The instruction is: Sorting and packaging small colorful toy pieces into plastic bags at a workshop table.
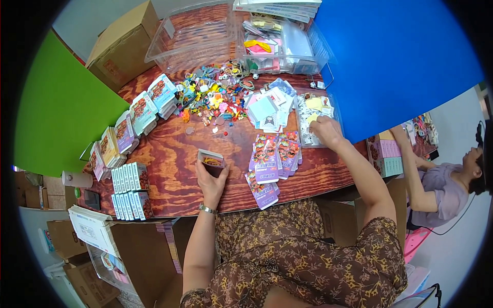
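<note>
My left hand (209, 179) is wrapped round a small cardboard box (211, 157) that stands open at its top, with something yellowish inside. My right hand (326, 132) reaches into a clear plastic tray (339, 114) of small white and yellow pieces. Its fingers are closed by a yellow piece; what they pinch, I cannot make out. Between my hands lie several flat purple printed boxes (266, 163), overlapping. Beyond them is a loose heap of paper cards (269, 107), left of the tray. Small colourful trinkets (218, 97) are spread over the table's far middle.
Stacks of printed packs (123, 132) line the left side, with upright small boxes (128, 177) nearer me. Clear bins (192, 38) stand at the back, beside a cardboard carton (123, 49). A blue partition (395, 61) rises at right; a co-worker (444, 187) sits beyond it.
</note>
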Motion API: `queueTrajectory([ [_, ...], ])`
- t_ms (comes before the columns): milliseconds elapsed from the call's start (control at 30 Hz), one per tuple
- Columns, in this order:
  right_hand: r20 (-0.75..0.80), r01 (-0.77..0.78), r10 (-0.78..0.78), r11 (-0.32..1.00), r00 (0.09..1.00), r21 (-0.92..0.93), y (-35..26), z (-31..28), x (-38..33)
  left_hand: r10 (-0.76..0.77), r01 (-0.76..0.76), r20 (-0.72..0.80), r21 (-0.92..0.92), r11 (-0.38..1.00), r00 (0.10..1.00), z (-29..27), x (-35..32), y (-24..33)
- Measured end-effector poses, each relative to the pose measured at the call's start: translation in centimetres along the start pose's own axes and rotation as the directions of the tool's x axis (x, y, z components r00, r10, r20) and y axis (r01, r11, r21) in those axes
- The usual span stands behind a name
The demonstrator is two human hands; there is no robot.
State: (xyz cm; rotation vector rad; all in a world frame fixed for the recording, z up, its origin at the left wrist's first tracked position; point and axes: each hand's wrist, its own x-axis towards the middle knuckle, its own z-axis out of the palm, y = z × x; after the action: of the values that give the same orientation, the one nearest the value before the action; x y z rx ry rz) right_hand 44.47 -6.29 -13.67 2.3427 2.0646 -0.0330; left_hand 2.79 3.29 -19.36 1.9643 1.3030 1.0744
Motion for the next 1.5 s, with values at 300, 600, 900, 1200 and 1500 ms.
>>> queueTrajectory([
  [300,-0.152,0.04,-0.014,0.985,0.988,0.17,1.7,-2.4,-0.3,-0.027,0.027,0.008,0.011,1.0,1.0,-0.1,-0.2,-0.6],
  [600,-0.037,0.045,-0.037,0.968,0.999,0.245,1.3,-1.4,0.8,0.007,-0.006,-0.01,0.026,1.0,1.0,0.0,-0.1,-0.5],
  [900,-0.257,-0.073,0.186,0.916,0.948,0.394,2.8,-3.8,0.0,-0.008,0.008,0.0,0.003,1.0,1.0,-0.1,0.0,-0.7],
  [1200,0.124,-0.117,0.093,0.971,0.988,0.209,0.0,-1.9,1.4,-0.011,0.011,0.008,0.006,1.0,1.0,0.0,0.0,-0.3],
  [1500,0.04,-0.141,0.135,0.951,0.99,0.274,0.7,-0.9,0.8,-0.014,0.015,0.005,-0.044,0.999,1.0,0.0,0.3,0.1],
])
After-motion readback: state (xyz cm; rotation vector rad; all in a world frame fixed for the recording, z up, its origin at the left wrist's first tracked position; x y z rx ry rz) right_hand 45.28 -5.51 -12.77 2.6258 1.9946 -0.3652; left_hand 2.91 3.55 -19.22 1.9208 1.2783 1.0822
